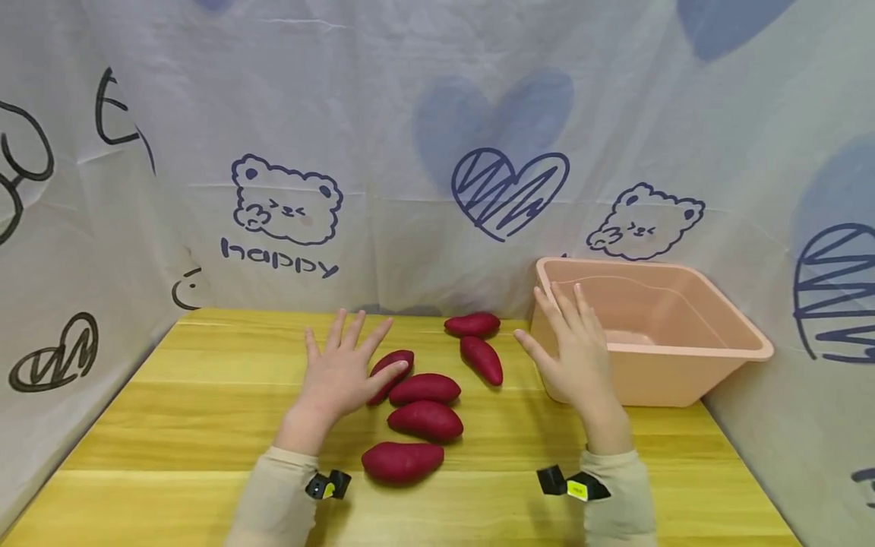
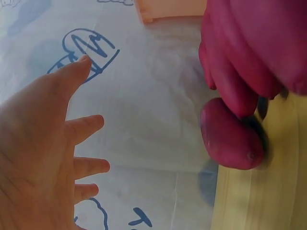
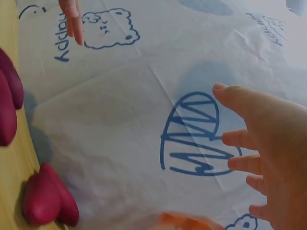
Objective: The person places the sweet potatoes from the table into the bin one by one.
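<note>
Several purple-red sweet potatoes lie on the wooden table, among them a front one (image 1: 403, 463), a middle one (image 1: 425, 421) and a back one (image 1: 472, 324). My left hand (image 1: 342, 372) is spread above the table, left of the group; its thumb overlaps one sweet potato (image 1: 391, 374) in the head view. In the left wrist view that hand (image 2: 43, 139) has straight fingers and holds nothing. My right hand (image 1: 576, 357) is spread in front of the left side of a pink plastic tub (image 1: 656, 376). The right wrist view shows its fingers (image 3: 242, 139) apart, with nothing between them.
The tub stands at the right back of the wooden table (image 1: 171, 425), its inside floor visible. A white cloth (image 1: 383, 251) with blue drawings hangs behind the table and along both sides. Each sleeve carries a small black device near the wrist.
</note>
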A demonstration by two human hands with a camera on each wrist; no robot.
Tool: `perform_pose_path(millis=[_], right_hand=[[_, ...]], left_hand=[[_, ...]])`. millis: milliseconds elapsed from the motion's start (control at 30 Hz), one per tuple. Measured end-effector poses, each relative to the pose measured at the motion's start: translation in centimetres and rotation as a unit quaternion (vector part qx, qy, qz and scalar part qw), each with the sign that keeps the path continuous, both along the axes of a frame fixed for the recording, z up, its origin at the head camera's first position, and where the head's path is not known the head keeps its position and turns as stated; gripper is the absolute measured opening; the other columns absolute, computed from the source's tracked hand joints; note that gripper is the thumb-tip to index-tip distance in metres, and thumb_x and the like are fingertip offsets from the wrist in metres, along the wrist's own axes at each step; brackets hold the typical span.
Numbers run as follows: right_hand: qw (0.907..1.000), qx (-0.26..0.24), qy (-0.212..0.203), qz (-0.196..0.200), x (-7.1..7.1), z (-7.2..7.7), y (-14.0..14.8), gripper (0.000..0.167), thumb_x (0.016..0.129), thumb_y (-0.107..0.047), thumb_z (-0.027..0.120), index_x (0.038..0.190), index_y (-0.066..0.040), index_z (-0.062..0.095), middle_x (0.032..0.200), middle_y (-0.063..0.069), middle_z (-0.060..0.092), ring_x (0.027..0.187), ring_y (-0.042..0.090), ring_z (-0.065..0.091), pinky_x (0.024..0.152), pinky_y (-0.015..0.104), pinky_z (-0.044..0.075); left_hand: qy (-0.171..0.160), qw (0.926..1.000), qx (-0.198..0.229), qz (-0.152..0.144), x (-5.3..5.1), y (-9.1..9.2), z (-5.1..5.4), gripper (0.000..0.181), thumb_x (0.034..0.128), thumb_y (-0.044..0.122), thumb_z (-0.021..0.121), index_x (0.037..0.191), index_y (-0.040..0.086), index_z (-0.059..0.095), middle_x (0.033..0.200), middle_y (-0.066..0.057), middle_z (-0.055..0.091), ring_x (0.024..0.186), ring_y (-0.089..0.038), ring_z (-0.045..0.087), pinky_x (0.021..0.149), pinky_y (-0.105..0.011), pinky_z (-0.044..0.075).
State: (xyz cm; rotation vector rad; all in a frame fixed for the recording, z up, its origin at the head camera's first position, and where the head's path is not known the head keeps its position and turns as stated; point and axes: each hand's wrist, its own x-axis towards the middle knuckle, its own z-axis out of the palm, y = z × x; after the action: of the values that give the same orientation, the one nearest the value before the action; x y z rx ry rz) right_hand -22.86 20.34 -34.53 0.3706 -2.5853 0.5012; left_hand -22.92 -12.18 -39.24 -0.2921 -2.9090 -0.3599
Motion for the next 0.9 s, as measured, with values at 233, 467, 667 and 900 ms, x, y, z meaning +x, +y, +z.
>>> perform_pose_path(millis=[233, 467, 667, 900], right_hand=[[0.9996, 0.022, 0.015, -0.01, -0.2, -0.2, 2.2, 0.07, 0.092, -0.055, 0.054, 0.151, -0.02, 0.037, 0.158, 0.014, 0.032, 0.151, 0.038, 0.013, 0.117, 0.062, 0.014], [0.9989, 0.041, 0.006, -0.024, 0.0, 0.0, 4.8, 0.071, 0.093, -0.057, 0.052, 0.15, -0.017, 0.037, 0.159, 0.015, 0.028, 0.151, 0.038, 0.011, 0.119, 0.059, 0.009], [0.9979, 0.052, 0.001, -0.037, 0.2, -0.1, 7.6, 0.071, 0.095, -0.057, 0.047, 0.153, -0.019, 0.031, 0.16, 0.018, 0.025, 0.151, 0.039, 0.007, 0.12, 0.06, 0.005], [0.9959, 0.06, 0.002, -0.067, 0.2, -0.4, 11.5, 0.071, 0.097, -0.057, 0.044, 0.154, -0.018, 0.029, 0.16, 0.02, 0.023, 0.152, 0.038, 0.001, 0.119, 0.062, 0.002]], left_hand=[[0.013, 0.9999, 0.002, -0.008, 0.2, 0.7, -0.2, 0.076, 0.087, 0.073, 0.045, 0.152, 0.036, 0.032, 0.161, -0.013, 0.026, 0.152, -0.038, 0.007, 0.111, -0.074, -0.004], [0.02, 0.9996, -0.001, -0.019, 0.4, 1.3, -0.7, 0.075, 0.0865, 0.072, 0.048, 0.151, 0.036, 0.034, 0.161, -0.012, 0.026, 0.151, -0.038, 0.009, 0.111, -0.074, -0.001], [0.011, 0.9994, -0.005, -0.032, 0.6, 1.9, -0.8, 0.076, 0.0863, 0.074, 0.046, 0.151, 0.037, 0.032, 0.16, -0.012, 0.027, 0.152, -0.036, 0.008, 0.111, -0.073, 0.0], [0.01, 0.9985, -0.018, -0.051, 0.7, 2.9, -1.2, 0.076, 0.0856, 0.074, 0.045, 0.151, 0.038, 0.032, 0.16, -0.012, 0.029, 0.152, -0.037, 0.008, 0.112, -0.073, 0.002]])
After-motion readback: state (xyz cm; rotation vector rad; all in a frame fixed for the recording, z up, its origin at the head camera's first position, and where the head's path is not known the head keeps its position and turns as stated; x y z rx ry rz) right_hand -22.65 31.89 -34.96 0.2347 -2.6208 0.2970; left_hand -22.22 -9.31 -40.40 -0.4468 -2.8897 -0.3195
